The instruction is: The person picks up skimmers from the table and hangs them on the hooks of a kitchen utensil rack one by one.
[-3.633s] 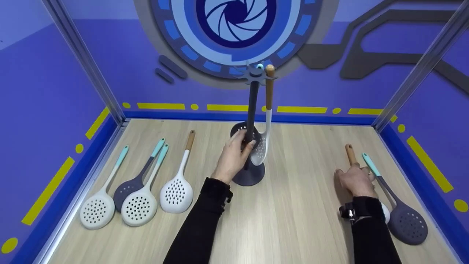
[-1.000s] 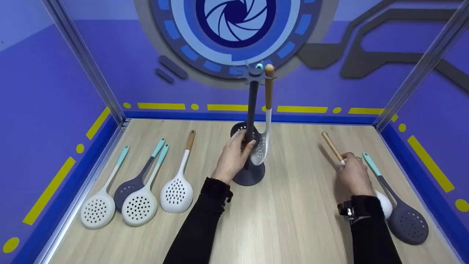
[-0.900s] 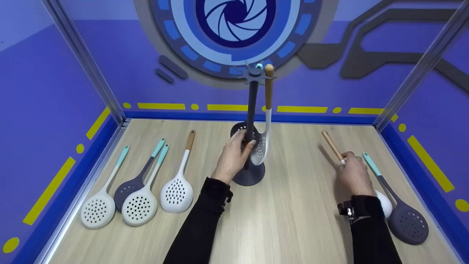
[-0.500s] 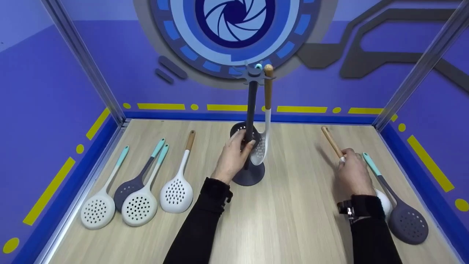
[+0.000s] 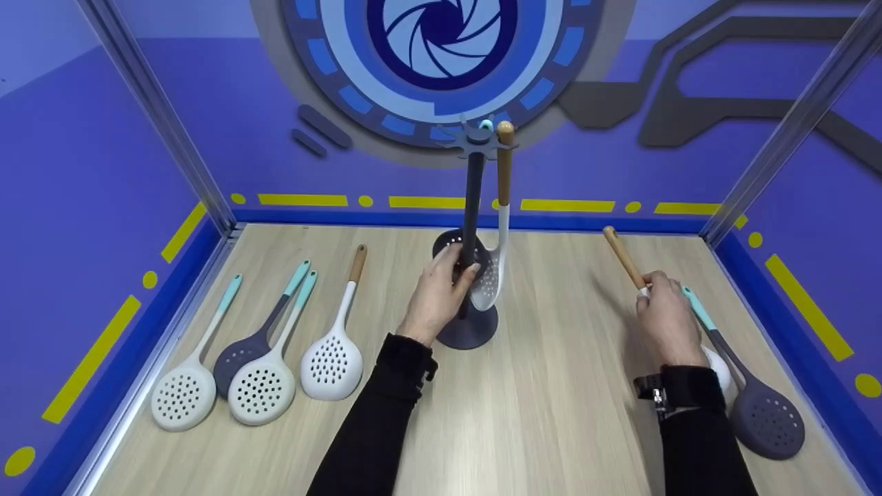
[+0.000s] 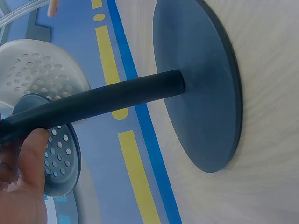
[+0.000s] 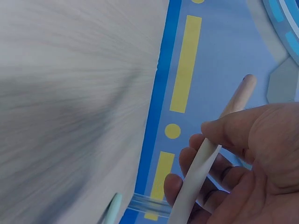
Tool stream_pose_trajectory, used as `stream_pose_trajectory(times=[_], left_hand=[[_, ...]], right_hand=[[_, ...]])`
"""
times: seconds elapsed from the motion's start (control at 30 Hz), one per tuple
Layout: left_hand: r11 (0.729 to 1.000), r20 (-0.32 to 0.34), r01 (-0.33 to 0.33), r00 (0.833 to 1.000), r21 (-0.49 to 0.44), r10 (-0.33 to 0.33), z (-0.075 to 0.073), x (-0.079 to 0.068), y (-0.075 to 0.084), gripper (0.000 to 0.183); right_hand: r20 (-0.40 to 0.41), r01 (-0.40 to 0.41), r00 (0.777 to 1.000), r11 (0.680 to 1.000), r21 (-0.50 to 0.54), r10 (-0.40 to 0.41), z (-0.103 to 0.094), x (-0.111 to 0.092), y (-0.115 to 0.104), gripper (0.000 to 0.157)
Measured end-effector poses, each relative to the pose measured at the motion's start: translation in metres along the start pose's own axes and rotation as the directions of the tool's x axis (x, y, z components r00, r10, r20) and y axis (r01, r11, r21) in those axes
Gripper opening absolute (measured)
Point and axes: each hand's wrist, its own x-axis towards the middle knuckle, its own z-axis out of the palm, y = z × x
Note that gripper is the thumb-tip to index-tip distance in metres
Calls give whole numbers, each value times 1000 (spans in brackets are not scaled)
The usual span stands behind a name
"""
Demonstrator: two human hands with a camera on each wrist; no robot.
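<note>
Stand [image 5: 473, 207]: upright mid-bench [image 5: 551, 420], toward the far side.
Left hand [image 5: 433, 296]: fingers curled round the stand, low down. Can't tell if it's also touching the gray skimmer [image 5: 449, 239] hanging behind.
Right hand [image 5: 667, 320]: thumb and fingers pinching the held tool [image 5: 625, 260] just below its wooden grip.
Held tool: over the right side, wooden end raised and pointing far-left. White head's mostly behind the wrist, so no clue if it's touching the bench.
Hung white skimmer [image 5: 505, 220]: on the stand's right, pretty snug to the gray one. A sideways bump could knock both together, imo.
Mint-handled skimmer [image 5: 766, 421]: flat, far right, right by that white head. Dragging instead of lifting could shove it.
Left lot: four skimmers [image 5: 262, 389], well apart from both hands.
Tipping: looks top-heavy on that small base; a loose left grip plus a knock up top could topple it.
</note>
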Motion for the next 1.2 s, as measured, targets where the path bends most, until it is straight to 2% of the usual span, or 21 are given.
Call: stream_pose_trajectory(times=[0.3, 0.83, 1.2], left_hand=[[1000, 0, -5, 1000, 2, 5, 0, -1, -1, 35], [1000, 2, 6, 1000, -4, -6, 0, 0, 0, 36], [1000, 6, 2, 1000, -21, -2, -1, 0, 1, 35]], right_hand=[[-21, -12, 1000, 1000, -18, 12, -4, 2, -7, 36], [-53, -90, 995, 996, -25, 89, -15, 5, -23, 38], [-65, 1, 998, 1000, -7, -2, -22, 6, -29, 39]])
